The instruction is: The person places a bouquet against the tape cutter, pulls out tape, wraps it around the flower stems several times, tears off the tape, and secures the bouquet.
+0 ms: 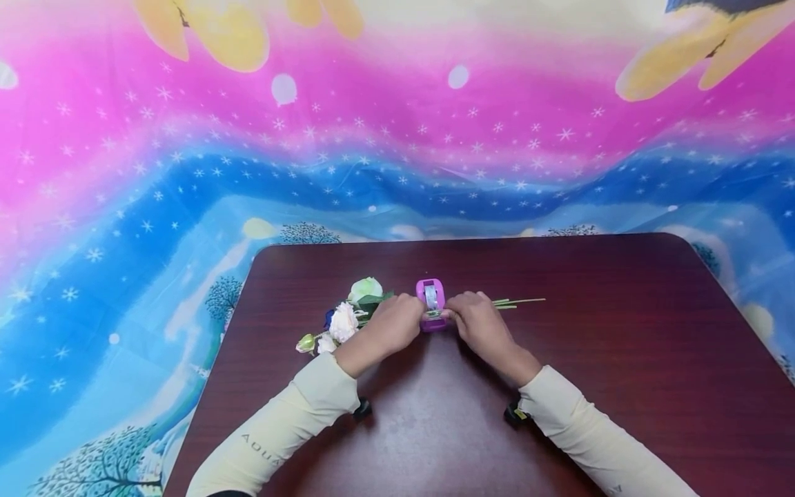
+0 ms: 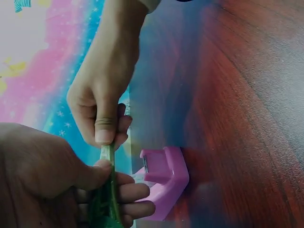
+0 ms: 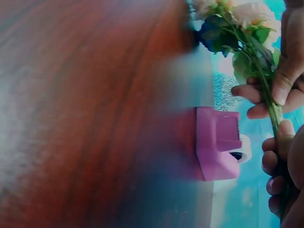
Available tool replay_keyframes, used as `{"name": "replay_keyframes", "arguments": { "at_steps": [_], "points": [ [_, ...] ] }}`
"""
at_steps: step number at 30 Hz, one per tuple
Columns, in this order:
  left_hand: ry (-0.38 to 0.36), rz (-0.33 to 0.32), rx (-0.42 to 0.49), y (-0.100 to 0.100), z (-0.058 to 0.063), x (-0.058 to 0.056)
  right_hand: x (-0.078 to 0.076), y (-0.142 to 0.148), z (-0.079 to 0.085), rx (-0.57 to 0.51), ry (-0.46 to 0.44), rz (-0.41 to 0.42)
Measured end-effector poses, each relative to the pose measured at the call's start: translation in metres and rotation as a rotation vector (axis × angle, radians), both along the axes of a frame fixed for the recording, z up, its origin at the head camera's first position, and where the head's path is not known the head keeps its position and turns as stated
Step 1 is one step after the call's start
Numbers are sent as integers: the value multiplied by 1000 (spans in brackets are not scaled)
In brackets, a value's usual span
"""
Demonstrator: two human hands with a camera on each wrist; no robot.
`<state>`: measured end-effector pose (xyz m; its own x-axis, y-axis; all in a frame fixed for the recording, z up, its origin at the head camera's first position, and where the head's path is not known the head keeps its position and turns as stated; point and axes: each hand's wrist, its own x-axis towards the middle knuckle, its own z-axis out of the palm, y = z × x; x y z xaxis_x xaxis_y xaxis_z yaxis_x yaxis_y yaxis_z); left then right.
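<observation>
A bunch of artificial flowers (image 1: 344, 322) lies sideways between the two hands, its blooms white, pale green and dark blue. My left hand (image 1: 397, 323) grips the stems just below the leaves and blooms. Farther down, my right hand (image 1: 483, 330) pinches the same green stems (image 1: 522, 301), whose cut ends stick out to the right. Between the thumbs, a pale shiny patch (image 3: 275, 114) shows on the stems in the right wrist view; it looks like clear tape. Behind that gap stands a pink tape dispenser (image 3: 205, 152) with a roll of tape (image 1: 431, 295) in it.
The dark reddish-brown table (image 1: 621, 331) has rounded far corners. A colourful printed cloth (image 1: 435, 124) with snowflakes and trees hangs behind it and down its left side. Black wrist straps (image 1: 514, 414) show at the sleeve cuffs.
</observation>
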<state>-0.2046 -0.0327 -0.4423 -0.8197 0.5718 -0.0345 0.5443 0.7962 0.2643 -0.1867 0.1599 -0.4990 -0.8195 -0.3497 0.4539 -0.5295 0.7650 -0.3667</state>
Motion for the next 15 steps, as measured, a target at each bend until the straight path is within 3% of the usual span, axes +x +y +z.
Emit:
{"name": "replay_keyframes", "arguments": {
  "at_steps": [5,9,15],
  "points": [
    [41,-15,-5,0,-3,-2,1,2,-8,-5,101,10],
    [159,-16,-19,1,-11,0,0,4,-12,7,160,15],
    [343,-33,16,0,-27,5,-1,7,-12,40,169,27]
  ]
}}
